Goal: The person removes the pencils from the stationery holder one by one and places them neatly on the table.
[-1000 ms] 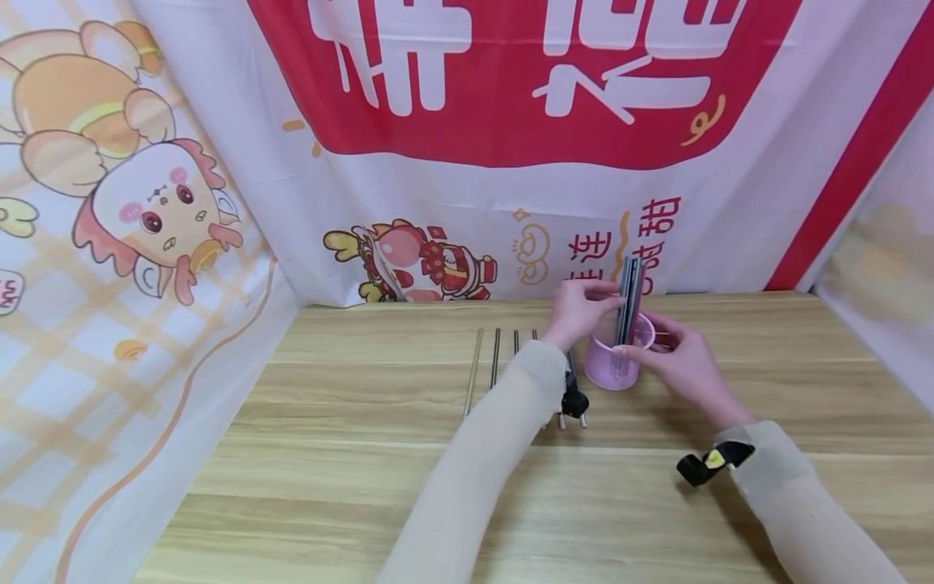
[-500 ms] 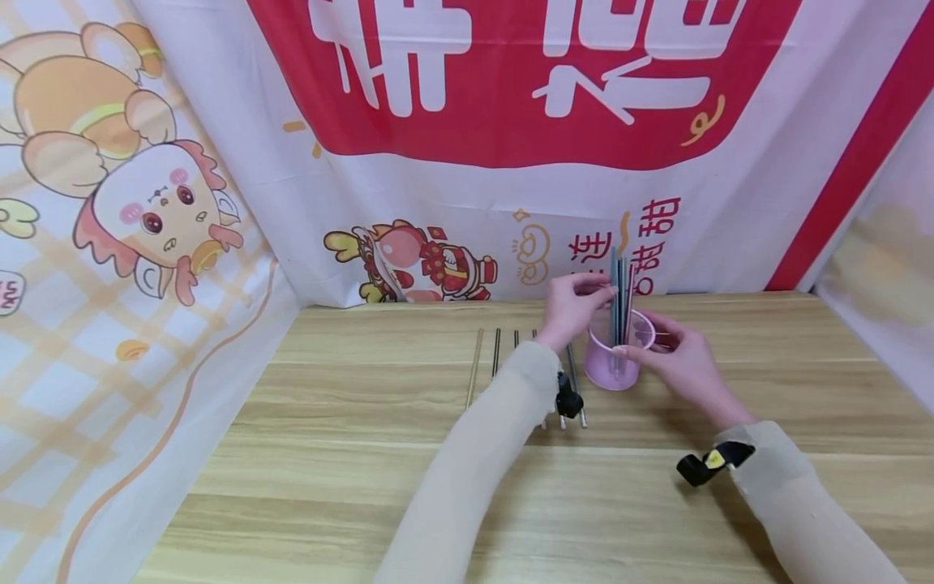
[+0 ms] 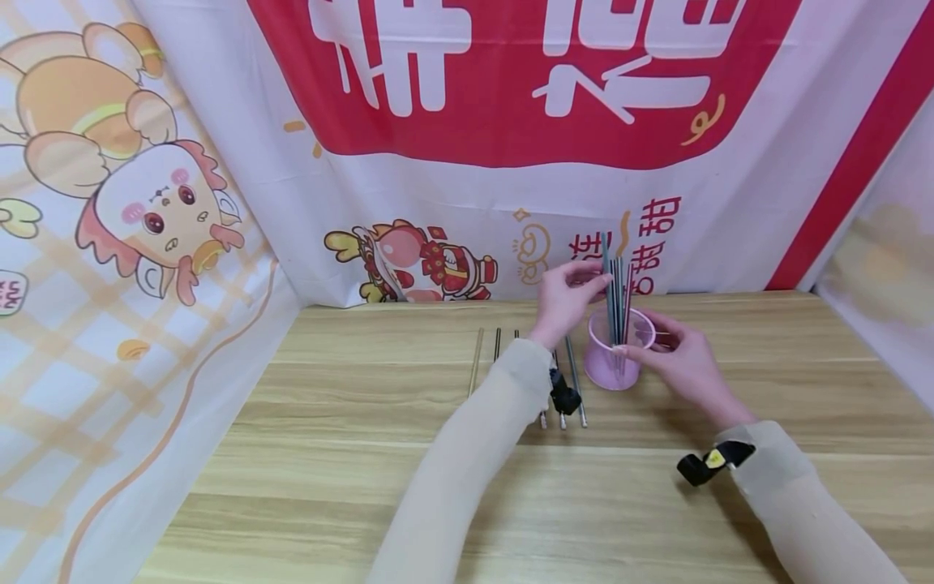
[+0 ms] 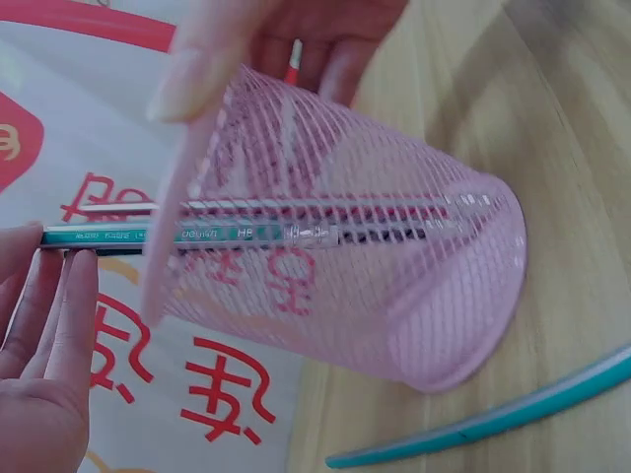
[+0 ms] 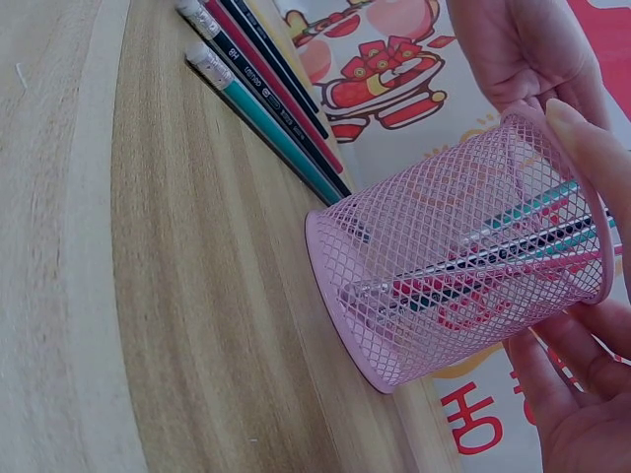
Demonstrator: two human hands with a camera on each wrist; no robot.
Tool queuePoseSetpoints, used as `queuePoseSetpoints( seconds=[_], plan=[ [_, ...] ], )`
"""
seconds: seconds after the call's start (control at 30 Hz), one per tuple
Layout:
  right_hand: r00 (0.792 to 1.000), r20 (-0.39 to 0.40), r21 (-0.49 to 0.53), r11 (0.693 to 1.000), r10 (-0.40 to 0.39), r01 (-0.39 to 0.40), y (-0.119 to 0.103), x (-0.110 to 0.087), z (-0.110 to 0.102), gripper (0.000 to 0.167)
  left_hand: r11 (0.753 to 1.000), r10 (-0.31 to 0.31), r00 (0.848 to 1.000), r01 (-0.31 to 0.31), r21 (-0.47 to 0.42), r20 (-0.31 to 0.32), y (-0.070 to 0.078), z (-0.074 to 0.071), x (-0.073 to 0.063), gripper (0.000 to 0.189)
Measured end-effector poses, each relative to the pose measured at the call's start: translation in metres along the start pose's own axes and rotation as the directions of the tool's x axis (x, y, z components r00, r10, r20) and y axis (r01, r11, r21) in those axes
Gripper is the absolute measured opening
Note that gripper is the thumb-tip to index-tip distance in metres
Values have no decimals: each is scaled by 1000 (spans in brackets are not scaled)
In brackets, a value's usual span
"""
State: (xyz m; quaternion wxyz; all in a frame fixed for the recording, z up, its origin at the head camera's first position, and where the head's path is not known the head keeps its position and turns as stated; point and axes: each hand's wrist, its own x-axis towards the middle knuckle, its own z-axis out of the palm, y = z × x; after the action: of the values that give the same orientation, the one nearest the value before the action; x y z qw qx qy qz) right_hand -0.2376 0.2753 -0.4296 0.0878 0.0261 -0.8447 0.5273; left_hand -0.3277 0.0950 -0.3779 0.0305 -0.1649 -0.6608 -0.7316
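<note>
My left hand (image 3: 565, 300) pinches a green pencil (image 4: 212, 235) near its upper part; its eraser end stands inside the pink mesh pen holder (image 3: 609, 371). Other pencils (image 3: 620, 300), dark and red among them, lean in the holder with their eraser ends down. With thumb and fingers, my right hand (image 3: 682, 361) grips the holder's rim from the right. The holder stands upright on the table. Left of it lie several pencils in a row, a green pencil (image 3: 575, 377) nearest; my left forearm partly hides them.
The wooden table (image 3: 328, 487) ends at a printed cloth backdrop (image 3: 474, 195) just behind the holder. Another cloth (image 3: 146, 324) hangs along the left side. A gold pencil (image 3: 476, 357) lies at the row's left end.
My left hand has shifted left, drawing one green pencil up and apart from the others. The bundled pencils have spread in the holder. My right hand stays at the rim.
</note>
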Motion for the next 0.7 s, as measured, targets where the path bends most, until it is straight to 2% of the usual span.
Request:
queuePoseSetpoints(
  seconds=[0.23,0.5,0.7],
  plan=[
    [1000,2,-18,1000,12,-12,-2,-1,-1,86,996,41,999,-42,-76,-12,12,-2,0,24],
    [1000,7,-34,999,25,-24,-3,-1,-1,87,986,25,998,-34,-165,-58,27,-11,-1,23],
    [1000,1,-11,1000,24,-24,-3,0,0,87,979,16,996,-34,-202,-90,37,-25,-1,23]
  ],
)
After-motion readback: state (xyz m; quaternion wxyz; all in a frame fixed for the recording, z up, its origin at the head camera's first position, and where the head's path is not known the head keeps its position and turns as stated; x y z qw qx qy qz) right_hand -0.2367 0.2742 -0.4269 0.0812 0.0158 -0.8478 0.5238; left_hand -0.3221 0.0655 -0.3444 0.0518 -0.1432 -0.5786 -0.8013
